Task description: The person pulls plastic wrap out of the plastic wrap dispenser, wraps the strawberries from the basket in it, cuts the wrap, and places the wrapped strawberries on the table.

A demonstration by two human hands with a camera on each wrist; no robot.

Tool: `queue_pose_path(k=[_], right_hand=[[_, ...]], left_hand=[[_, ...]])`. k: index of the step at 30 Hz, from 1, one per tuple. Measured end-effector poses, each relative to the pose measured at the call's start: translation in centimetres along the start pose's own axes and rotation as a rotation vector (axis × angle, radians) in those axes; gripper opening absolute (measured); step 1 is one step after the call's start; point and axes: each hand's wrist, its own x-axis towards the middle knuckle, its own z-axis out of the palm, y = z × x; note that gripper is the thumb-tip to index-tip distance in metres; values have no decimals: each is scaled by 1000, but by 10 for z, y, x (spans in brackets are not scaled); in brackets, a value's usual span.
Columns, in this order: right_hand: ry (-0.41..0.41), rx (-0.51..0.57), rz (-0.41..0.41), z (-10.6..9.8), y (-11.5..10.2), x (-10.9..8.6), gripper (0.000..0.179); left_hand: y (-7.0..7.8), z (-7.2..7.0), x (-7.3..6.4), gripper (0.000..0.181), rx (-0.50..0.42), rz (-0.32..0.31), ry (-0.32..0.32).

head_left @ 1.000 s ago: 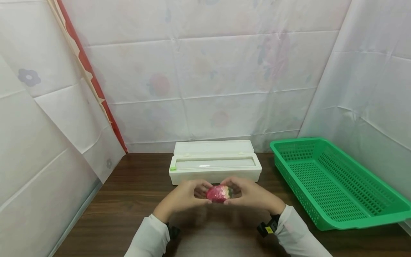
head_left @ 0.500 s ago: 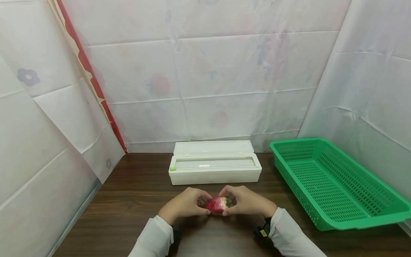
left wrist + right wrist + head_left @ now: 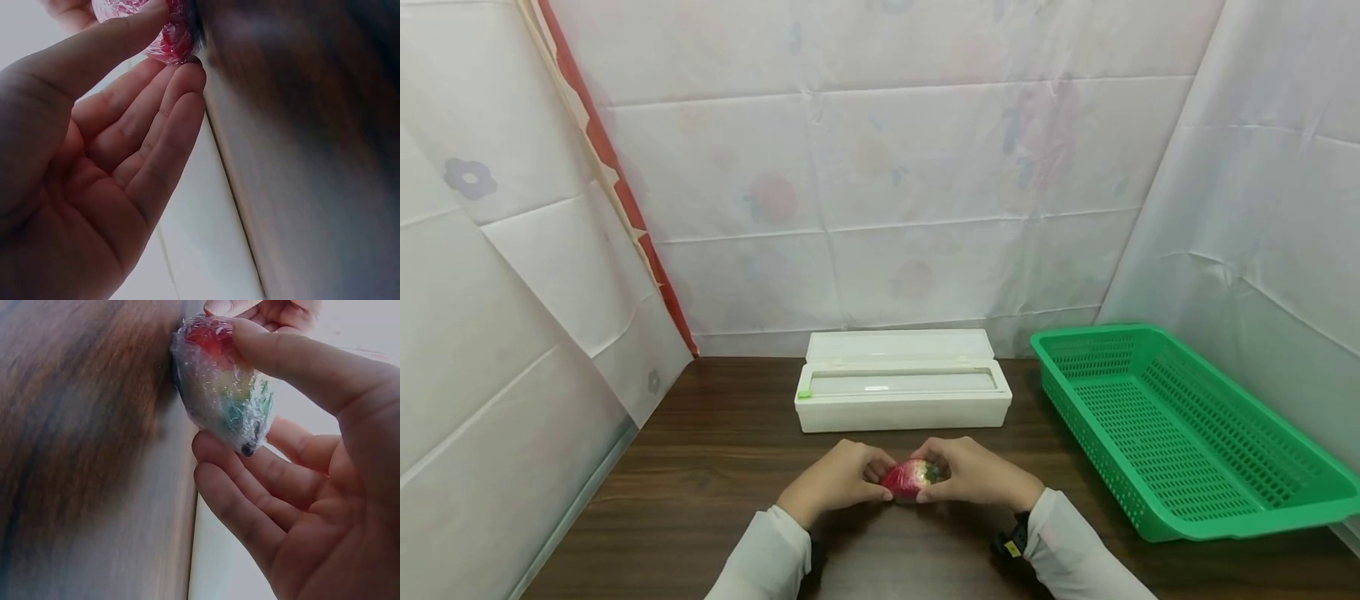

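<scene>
A red strawberry (image 3: pixel 904 478) with a pale and green top end, wrapped in clear plastic film, sits low at the table's front middle. My left hand (image 3: pixel 832 482) pinches its red end between thumb and fingers. From the other side my right hand (image 3: pixel 981 476) grips the green end. In the right wrist view the film on the strawberry (image 3: pixel 219 381) looks crinkled, with a dark tip at its lower end. The left wrist view catches only the red end of the strawberry (image 3: pixel 175 40) beyond the thumb. Whether its underside touches the table cannot be told.
Behind the hands stands a long white cling film dispenser (image 3: pixel 902 413), its lid (image 3: pixel 898 344) raised, with a green slider (image 3: pixel 805 394) at the left. A green perforated basket (image 3: pixel 1165 442) stands at the right on the dark wooden table (image 3: pixel 700 467). White sheeting (image 3: pixel 880 167) encloses the back and sides.
Both hands have come down and nearer with the wrapped strawberry, away from the white dispenser. During the last half second they have hardly shifted.
</scene>
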Motion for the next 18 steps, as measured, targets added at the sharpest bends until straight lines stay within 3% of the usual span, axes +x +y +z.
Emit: queue_pose_path(k=[9,18], right_hand=[[-27,14,48,1,-1,-1,46],[-44,37,32,-1,-3,-2,45]], left_hand=[[2,0,-3,30,-2,-15,-23],[-1,1,-1,31,2,-17,-51]])
